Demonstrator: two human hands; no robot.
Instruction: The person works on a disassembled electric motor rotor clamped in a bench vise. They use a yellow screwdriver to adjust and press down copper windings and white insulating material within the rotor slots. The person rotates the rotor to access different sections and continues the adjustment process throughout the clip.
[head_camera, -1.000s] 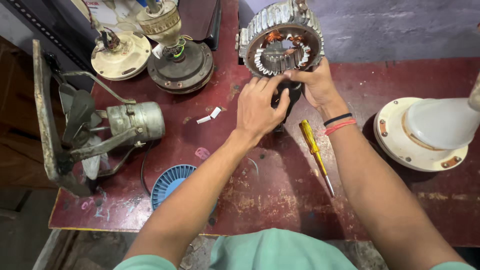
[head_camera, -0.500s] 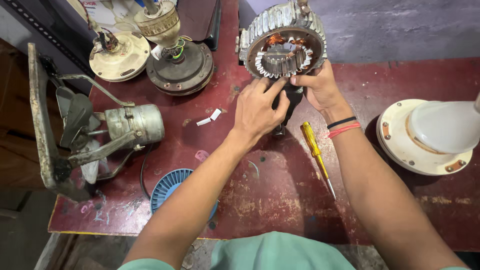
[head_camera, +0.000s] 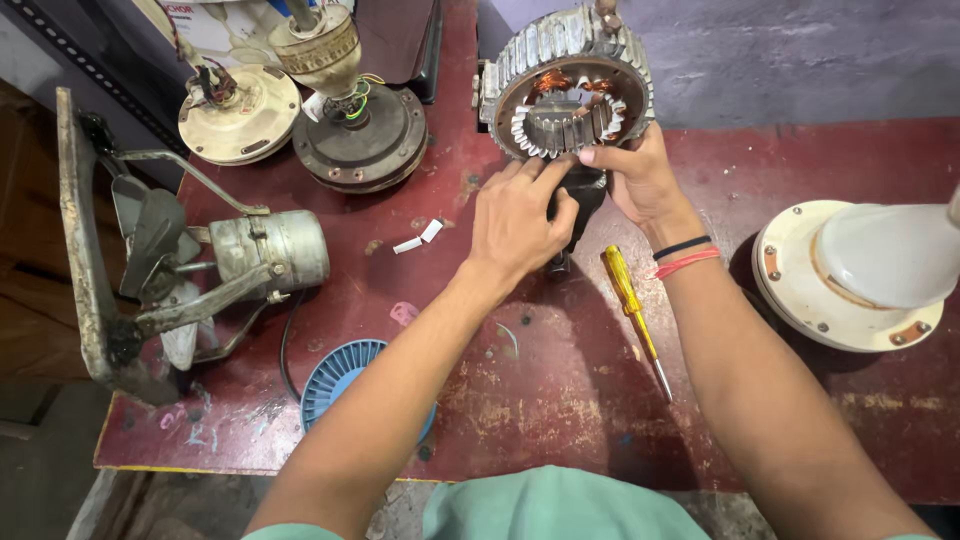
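On the dark red counter (head_camera: 560, 400) a ribbed metal motor stator (head_camera: 566, 82), with copper windings showing inside its ring, stands tilted on edge at the far side, near the grey wall. Both hands meet at its lower rim. The left hand (head_camera: 518, 222) reaches up from below, its fingertips touching the bottom of the ring and partly covering a black part (head_camera: 583, 205) just beneath it; whether those fingers pinch anything cannot be told. The right hand (head_camera: 640, 180), with a black and a red band at the wrist, grasps the stator's lower right edge, thumb laid along the rim.

A yellow-handled screwdriver (head_camera: 632, 315) lies on the counter just beside the right forearm, tip pointing toward the person. Two small white scraps (head_camera: 420, 238) lie left of the left hand. Farther left sits a grey fan motor on a bent bracket (head_camera: 268, 250), with a blue ribbed disc (head_camera: 335, 375) near the counter's front edge. Behind are a cream round motor cover (head_camera: 240, 115) and a dark round motor base (head_camera: 360, 135). A white round housing (head_camera: 850, 275) rests at the right.
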